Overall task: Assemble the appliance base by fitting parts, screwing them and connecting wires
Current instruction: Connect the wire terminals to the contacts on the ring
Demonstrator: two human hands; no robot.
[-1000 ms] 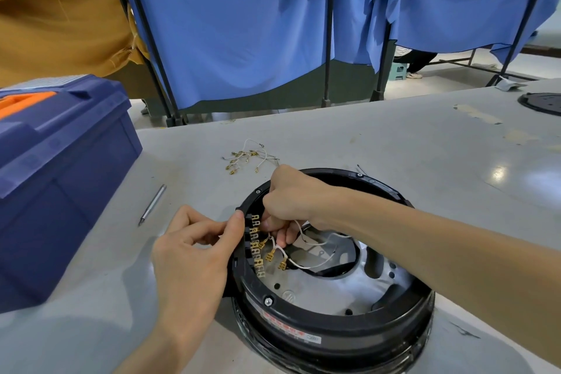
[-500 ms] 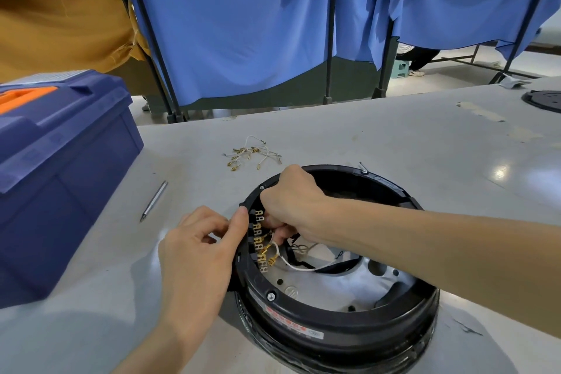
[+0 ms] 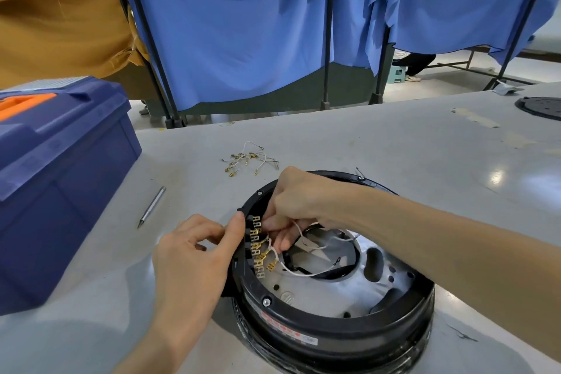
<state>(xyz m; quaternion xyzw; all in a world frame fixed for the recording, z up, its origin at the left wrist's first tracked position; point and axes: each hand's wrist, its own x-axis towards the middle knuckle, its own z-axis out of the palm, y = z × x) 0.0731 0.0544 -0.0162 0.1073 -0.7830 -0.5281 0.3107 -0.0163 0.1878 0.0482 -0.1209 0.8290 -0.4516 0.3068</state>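
A round black appliance base [image 3: 334, 331] lies open side up on the grey table [image 3: 364, 146]. A row of brass terminals [image 3: 258, 246] stands on the inner left rim. My right hand [image 3: 291, 200] reaches into the base and pinches a white wire [image 3: 303, 272] with a brass connector at those terminals. My left hand [image 3: 194, 261] holds the outer left rim, thumb pressed on the rim's top by the terminals. More white wires loop across the metal floor inside.
A small pile of spare wires with brass ends [image 3: 249, 159] lies beyond the base. A metal pen-like tool [image 3: 151, 206] lies to the left. A blue toolbox [image 3: 51, 176] stands at the far left. Another black round part [image 3: 540, 106] sits at the far right.
The view has shifted a little. My right hand's fingers have worked slightly lower along the terminal row with the wire. My left hand keeps its hold on the rim.
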